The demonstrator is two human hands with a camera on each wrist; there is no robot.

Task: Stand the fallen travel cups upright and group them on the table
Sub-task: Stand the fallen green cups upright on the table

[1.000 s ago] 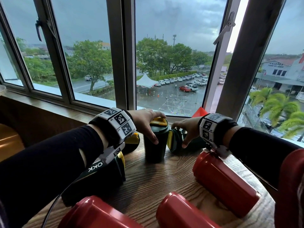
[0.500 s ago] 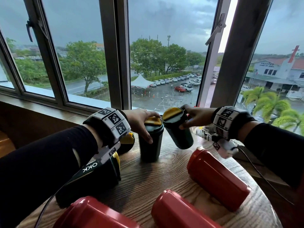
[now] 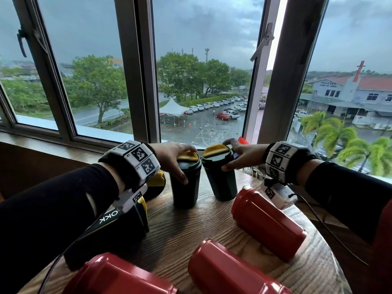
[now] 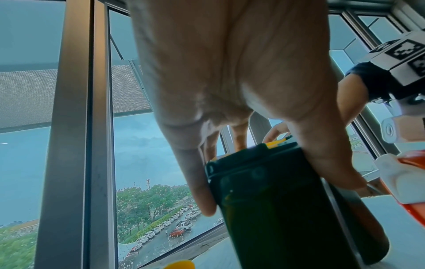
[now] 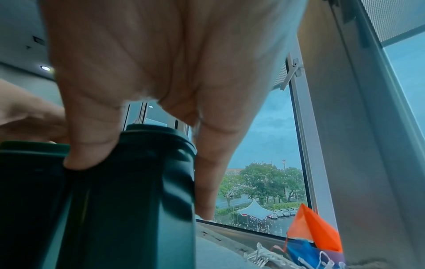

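Observation:
Two dark green travel cups with yellow lids stand side by side at the far side of the round wooden table [image 3: 191,225]. My left hand [image 3: 178,160] grips the left cup [image 3: 184,187] from above, thumb down its side; the left wrist view shows the same grip [image 4: 230,127] on that cup [image 4: 276,209]. My right hand [image 3: 237,155] grips the rim of the right cup [image 3: 222,183], which leans slightly left; the right wrist view shows thumb and fingers [image 5: 161,91] around this cup [image 5: 133,191]. Two more green cups [image 3: 157,183] [image 3: 118,230] lie under my left forearm.
Three red cups lie on their sides: one at the right [image 3: 269,223], one at front centre [image 3: 233,270], one at front left [image 3: 118,276]. The window sill [image 3: 63,149] runs just behind the cups. An orange flag [image 5: 308,227] lies by the window at the right.
My right hand lifted the fallen green cup off the table, swung it up and set it beside the left cup. My left hand kept its hold on the standing cup.

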